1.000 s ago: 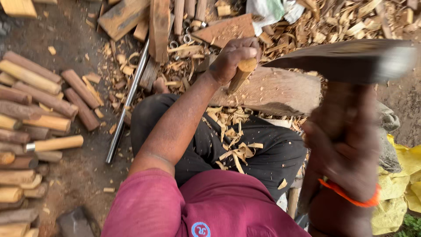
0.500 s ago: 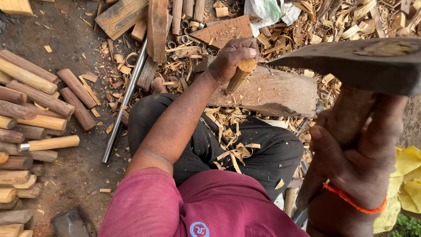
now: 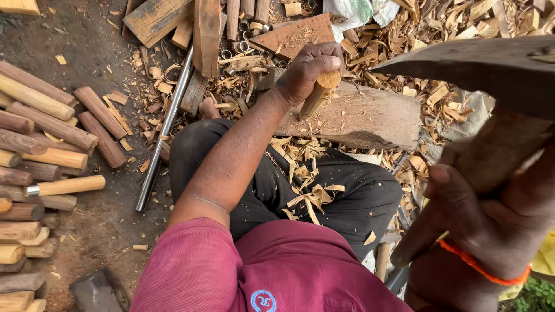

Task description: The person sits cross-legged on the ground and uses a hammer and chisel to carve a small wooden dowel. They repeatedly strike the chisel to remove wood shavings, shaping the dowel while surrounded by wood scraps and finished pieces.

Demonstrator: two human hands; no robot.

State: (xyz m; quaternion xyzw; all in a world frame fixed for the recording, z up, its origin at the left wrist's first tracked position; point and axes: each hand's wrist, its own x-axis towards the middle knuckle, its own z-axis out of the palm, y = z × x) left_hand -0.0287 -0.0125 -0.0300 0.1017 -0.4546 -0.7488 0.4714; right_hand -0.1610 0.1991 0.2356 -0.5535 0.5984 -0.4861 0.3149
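Observation:
My left hand (image 3: 309, 69) grips a short pale wooden stick (image 3: 318, 93) and holds it upright, its lower end resting on a thick wooden chopping block (image 3: 370, 118) in front of my legs. My right hand (image 3: 485, 214), with an orange thread at the wrist, is raised close to the camera and grips the wooden handle of a hatchet. The hatchet's dark blade (image 3: 485, 63) hangs high at the right, above the block and well apart from the stick. Curled wood shavings (image 3: 306, 173) lie on my black trousers.
A pile of rounded wooden sticks (image 3: 40, 150) lies on the dirt at the left. A long metal rod (image 3: 165, 127) runs along the ground beside my left knee. Planks (image 3: 202, 29), small metal rings and heaps of wood chips (image 3: 439, 34) cover the ground ahead.
My right hand has lifted the hatchet higher and closer to the camera, so it looks larger. My left hand and the stick have stayed on the block.

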